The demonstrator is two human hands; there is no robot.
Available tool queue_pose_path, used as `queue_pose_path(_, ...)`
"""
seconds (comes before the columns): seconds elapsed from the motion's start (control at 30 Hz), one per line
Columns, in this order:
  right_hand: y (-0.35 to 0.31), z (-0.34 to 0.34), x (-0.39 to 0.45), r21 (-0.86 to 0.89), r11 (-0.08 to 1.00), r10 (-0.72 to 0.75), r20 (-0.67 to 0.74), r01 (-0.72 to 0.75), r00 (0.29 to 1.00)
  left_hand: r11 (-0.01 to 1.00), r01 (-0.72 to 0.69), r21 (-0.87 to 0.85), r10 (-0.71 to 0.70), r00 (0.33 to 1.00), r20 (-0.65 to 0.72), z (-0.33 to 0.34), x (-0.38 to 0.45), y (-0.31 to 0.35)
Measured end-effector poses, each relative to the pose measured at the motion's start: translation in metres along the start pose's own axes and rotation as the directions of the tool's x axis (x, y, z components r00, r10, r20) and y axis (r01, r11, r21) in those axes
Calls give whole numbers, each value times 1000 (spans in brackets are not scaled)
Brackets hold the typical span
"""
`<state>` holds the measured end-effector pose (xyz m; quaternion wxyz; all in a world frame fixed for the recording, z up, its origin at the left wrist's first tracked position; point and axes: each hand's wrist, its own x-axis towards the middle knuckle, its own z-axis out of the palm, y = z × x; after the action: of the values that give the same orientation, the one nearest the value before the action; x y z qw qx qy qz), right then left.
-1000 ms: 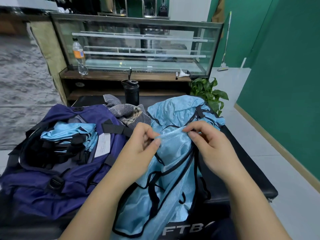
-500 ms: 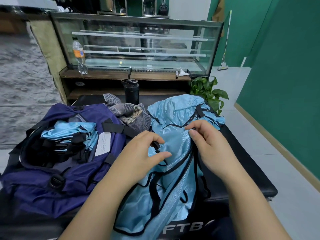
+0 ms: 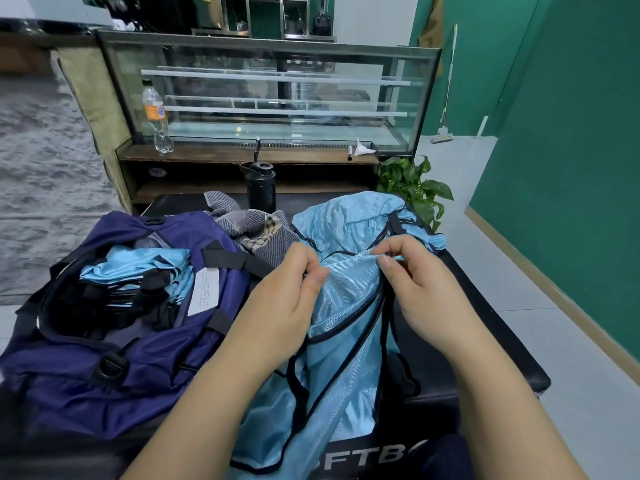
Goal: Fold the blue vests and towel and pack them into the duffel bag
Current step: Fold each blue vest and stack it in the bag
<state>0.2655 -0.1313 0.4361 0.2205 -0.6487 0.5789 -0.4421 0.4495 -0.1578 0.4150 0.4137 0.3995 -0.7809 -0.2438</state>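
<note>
A light blue vest (image 3: 346,341) with black trim hangs over the front edge of the black bench (image 3: 485,323). My left hand (image 3: 291,299) pinches its upper edge at the left, and my right hand (image 3: 415,289) pinches the same edge at the right. More blue vest cloth (image 3: 349,220) is heaped behind my hands. The navy duffel bag (image 3: 104,386) lies open at the left, with folded blue vests (image 3: 138,268) inside. A grey striped and checked towel (image 3: 249,226) lies crumpled between the bag and the vest heap.
A black flask (image 3: 261,185) stands at the bench's far edge. Behind it is a wooden counter with a glass display case (image 3: 277,91) and a plastic bottle (image 3: 156,116). A potted plant (image 3: 412,185) sits at the far right corner. White tiled floor lies to the right.
My left hand let its fingers spread over the vest half a second ago and has now pinched the top edge again. Both hands sit slightly higher on the cloth.
</note>
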Motion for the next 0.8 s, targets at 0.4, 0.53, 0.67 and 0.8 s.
queue_pose_path(0.4,-68,-29,36,-539,813,-155,165,221,974,897,-185,402,165,983,86,-65,58,62)
queue_pose_path(0.53,-120,-45,60,-765,615,-157,121,193,980,790,-208,577,129,976,174,-86,88,99)
queue_pose_path(0.67,-171,-69,70,-819,538,-285,46,200,958,705,-238,668,170,971,167,-113,102,152)
queue_pose_path(0.8,-204,-87,74,-476,859,-267,-97,191,959,766,-231,599,266,963,30,-137,103,195)
